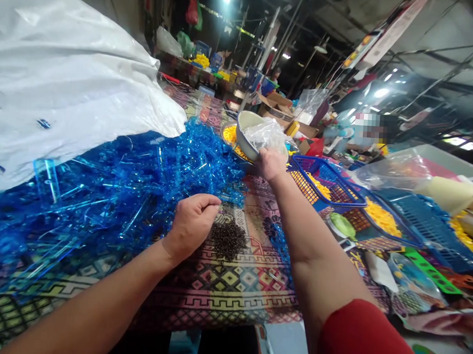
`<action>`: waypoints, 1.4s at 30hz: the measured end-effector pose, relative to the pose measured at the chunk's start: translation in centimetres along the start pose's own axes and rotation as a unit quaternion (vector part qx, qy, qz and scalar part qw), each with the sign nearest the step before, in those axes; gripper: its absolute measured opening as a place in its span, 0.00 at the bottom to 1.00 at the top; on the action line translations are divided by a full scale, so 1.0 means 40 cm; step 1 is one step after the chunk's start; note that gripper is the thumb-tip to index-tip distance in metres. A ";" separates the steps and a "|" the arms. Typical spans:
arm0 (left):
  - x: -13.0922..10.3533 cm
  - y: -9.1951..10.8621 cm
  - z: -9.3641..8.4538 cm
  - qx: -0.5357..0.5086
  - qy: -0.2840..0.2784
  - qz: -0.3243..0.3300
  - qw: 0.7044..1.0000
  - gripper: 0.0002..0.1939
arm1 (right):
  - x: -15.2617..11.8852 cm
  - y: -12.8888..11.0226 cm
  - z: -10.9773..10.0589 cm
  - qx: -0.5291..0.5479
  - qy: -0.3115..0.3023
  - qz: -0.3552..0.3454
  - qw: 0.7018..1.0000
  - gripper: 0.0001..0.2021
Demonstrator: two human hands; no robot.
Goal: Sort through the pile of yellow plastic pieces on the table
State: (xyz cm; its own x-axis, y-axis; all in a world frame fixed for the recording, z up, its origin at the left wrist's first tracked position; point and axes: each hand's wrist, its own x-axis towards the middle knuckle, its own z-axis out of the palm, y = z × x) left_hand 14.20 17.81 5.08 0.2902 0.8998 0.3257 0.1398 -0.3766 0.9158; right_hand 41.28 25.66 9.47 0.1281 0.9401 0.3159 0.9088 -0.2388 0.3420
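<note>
My left hand (pixel 193 222) is closed above the patterned cloth, beside a pile of small dark beads (pixel 228 239); anything between its fingers is too small to make out. A large heap of clear blue plastic pieces (pixel 139 187) lies to its left. Farther forward, my right hand (pixel 271 163) has its fingers closed at the near rim of a pale bowl (pixel 245 137). Crumpled clear plastic (pixel 265 133) lies in that bowl, right by my fingers, and what they grip is hidden. Behind and below the bowl, a round tray holds yellow pieces (pixel 230 135).
White sheeting (pixel 74 71) covers the back left. Blue baskets (pixel 324 185) with yellow pieces (pixel 382 218) stand at the right, near a green strip (pixel 431 270). An open cardboard box (pixel 279 106) is behind the bowl. People sit farther back.
</note>
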 end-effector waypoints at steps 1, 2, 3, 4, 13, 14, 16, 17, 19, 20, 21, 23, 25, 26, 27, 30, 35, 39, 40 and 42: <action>0.000 0.000 0.001 0.008 0.000 0.006 1.000 0.07 | 0.006 0.003 0.004 0.002 -0.008 -0.003 1.000 0.13; 0.000 0.000 0.001 0.016 0.000 0.012 1.000 0.07 | 0.011 0.006 0.007 0.004 -0.012 -0.006 1.000 0.12; 0.000 0.001 0.002 0.022 0.001 0.019 1.000 0.07 | 0.013 0.008 0.009 0.006 -0.011 -0.012 1.000 0.12; 0.000 0.001 0.002 0.026 0.001 0.026 0.999 0.07 | 0.013 0.010 0.010 0.007 -0.007 -0.017 1.000 0.12; -0.002 0.003 -0.002 -0.021 -0.005 -0.008 1.000 0.07 | -0.100 0.011 -0.088 -0.033 0.047 -0.081 0.995 0.10; -0.001 0.003 -0.002 -0.048 -0.012 -0.031 0.998 0.07 | -0.127 0.008 -0.109 -0.040 0.056 -0.096 0.993 0.09; 0.002 0.005 -0.002 -0.123 -0.037 -0.085 0.988 0.09 | -0.185 -0.002 -0.152 -0.053 0.070 -0.128 0.988 0.09; 0.003 0.007 -0.001 -0.170 -0.050 -0.107 0.978 0.11 | -0.214 -0.010 -0.173 -0.057 0.072 -0.146 0.985 0.09; 0.005 0.014 -0.002 -0.273 -0.070 -0.136 0.950 0.19 | -0.267 -0.032 -0.210 -0.057 0.071 -0.175 0.980 0.10; 0.005 0.017 -0.003 -0.325 -0.076 -0.140 0.932 0.23 | -0.289 -0.045 -0.226 -0.055 0.069 -0.189 0.978 0.10; 0.005 0.021 -0.004 -0.371 -0.082 -0.141 0.914 0.27 | -0.308 -0.060 -0.240 -0.053 0.067 -0.201 0.976 0.10; 0.005 0.028 -0.008 -0.440 -0.093 -0.138 0.882 0.29 | -0.336 -0.091 -0.260 -0.052 0.060 -0.229 0.970 0.10; 0.006 0.030 -0.011 -0.476 -0.099 -0.142 0.862 0.26 | -0.354 -0.123 -0.273 -0.051 0.048 -0.263 0.962 0.09; 0.007 0.029 -0.011 -0.485 -0.093 -0.154 0.856 0.25 | -0.361 -0.139 -0.277 -0.049 0.041 -0.279 0.958 0.09; 0.010 0.026 -0.012 -0.491 -0.078 -0.172 0.850 0.23 | -0.366 -0.154 -0.279 -0.046 0.033 -0.294 0.954 0.09; 0.019 0.012 -0.012 -0.503 -0.003 -0.222 0.835 0.20 | -0.375 -0.190 -0.282 -0.029 0.017 -0.308 0.951 0.09; 0.028 -0.006 -0.020 -0.491 0.061 -0.246 0.834 0.16 | -0.354 -0.179 -0.288 0.146 -0.026 -0.319 0.936 0.12; 0.025 -0.014 -0.018 -0.484 0.058 -0.245 0.838 0.15 | -0.305 -0.135 -0.283 0.344 -0.032 -0.262 0.901 0.14; 0.024 -0.016 -0.015 -0.482 0.058 -0.238 0.841 0.15 | -0.291 -0.131 -0.278 0.345 -0.030 -0.234 0.908 0.13; 0.020 -0.017 -0.011 -0.476 0.049 -0.231 0.847 0.16 | -0.267 -0.136 -0.264 0.284 -0.041 -0.201 0.936 0.12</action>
State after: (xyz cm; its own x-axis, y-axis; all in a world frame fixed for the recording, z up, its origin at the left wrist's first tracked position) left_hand 13.93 18.88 4.82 0.3257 0.9345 -0.1433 -0.6244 0.3265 0.7096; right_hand 30.77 14.35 13.60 -0.2609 0.9474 0.1855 0.9516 0.2847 -0.1154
